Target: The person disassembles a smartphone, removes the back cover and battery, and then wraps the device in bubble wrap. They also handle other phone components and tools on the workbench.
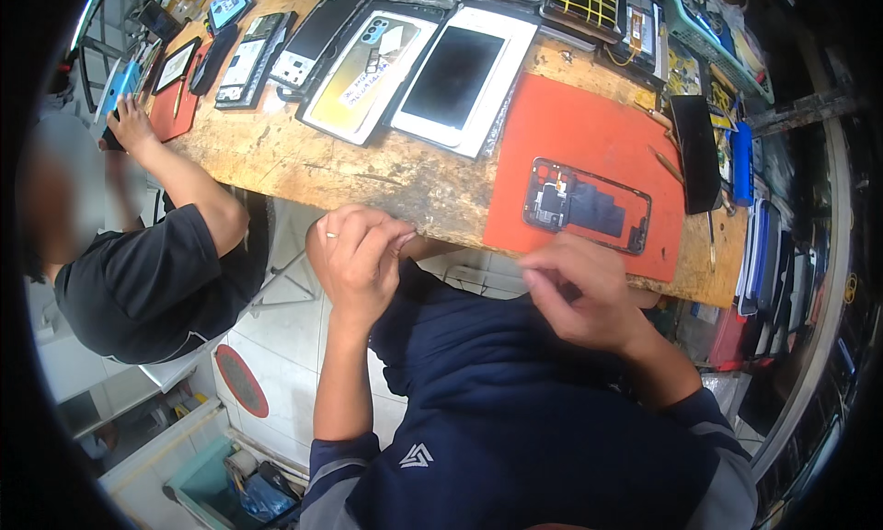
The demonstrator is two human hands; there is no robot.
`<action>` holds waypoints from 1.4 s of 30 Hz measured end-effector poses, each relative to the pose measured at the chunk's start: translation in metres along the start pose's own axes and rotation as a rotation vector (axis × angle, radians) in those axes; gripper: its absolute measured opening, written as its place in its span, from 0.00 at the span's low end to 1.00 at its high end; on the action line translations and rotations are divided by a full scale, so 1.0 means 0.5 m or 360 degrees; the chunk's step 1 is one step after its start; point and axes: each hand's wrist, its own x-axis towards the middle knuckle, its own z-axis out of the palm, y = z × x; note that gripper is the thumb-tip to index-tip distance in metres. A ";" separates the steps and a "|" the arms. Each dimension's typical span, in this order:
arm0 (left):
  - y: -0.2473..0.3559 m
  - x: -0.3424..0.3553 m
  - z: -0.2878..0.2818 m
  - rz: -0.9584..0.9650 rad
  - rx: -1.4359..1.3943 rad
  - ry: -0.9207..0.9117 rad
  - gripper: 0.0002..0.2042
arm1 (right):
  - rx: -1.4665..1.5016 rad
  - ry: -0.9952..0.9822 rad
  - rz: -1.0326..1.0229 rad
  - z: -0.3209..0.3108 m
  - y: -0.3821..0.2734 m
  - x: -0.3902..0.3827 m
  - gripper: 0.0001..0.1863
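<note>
My left hand [354, 259], with a ring on one finger, is raised at the front edge of the wooden bench. Its thumb and fingertips are pressed together; anything between them is too small to make out. My right hand [584, 291] is curled closed just in front of the orange mat [543, 125], slightly blurred, its fingertips partly hidden. Beyond it, a dark phone frame [598, 207] lies flat on the mat, with inner parts showing at its left end and a black sheet in its middle. Neither hand visibly touches the frame.
A white-framed phone screen [455, 74], a yellowish phone back [368, 79] and other phone parts line the wooden bench [276, 153]. At the right lie a black slab [696, 153] and tools. On the left, a co-worker's hand [131, 125] rests on the bench.
</note>
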 end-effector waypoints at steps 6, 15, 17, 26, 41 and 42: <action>0.006 0.007 0.009 -0.0054 0.0070 -0.0056 0.06 | 0.0128 -0.0034 -0.0037 0.048 0.005 0.010 0.09; -0.037 -0.090 -0.003 -0.0579 -0.0238 0.0513 0.05 | -0.0248 0.0367 0.0057 -0.074 0.034 -0.061 0.08; -0.046 -0.128 0.007 -0.0770 -0.0323 0.0500 0.07 | -0.0131 0.0673 0.0155 -0.094 0.040 -0.087 0.08; -0.150 -0.284 0.020 -0.1193 -0.0159 0.0481 0.09 | -0.0432 0.0177 -0.0285 -0.059 0.015 -0.102 0.16; -0.188 -0.285 0.008 -0.1247 -0.0010 0.0280 0.03 | 0.0229 0.0177 -0.0553 0.153 0.033 0.077 0.10; -0.189 -0.290 0.006 -0.1146 0.0036 0.0278 0.03 | 0.0201 0.0158 -0.0510 0.160 0.035 0.085 0.10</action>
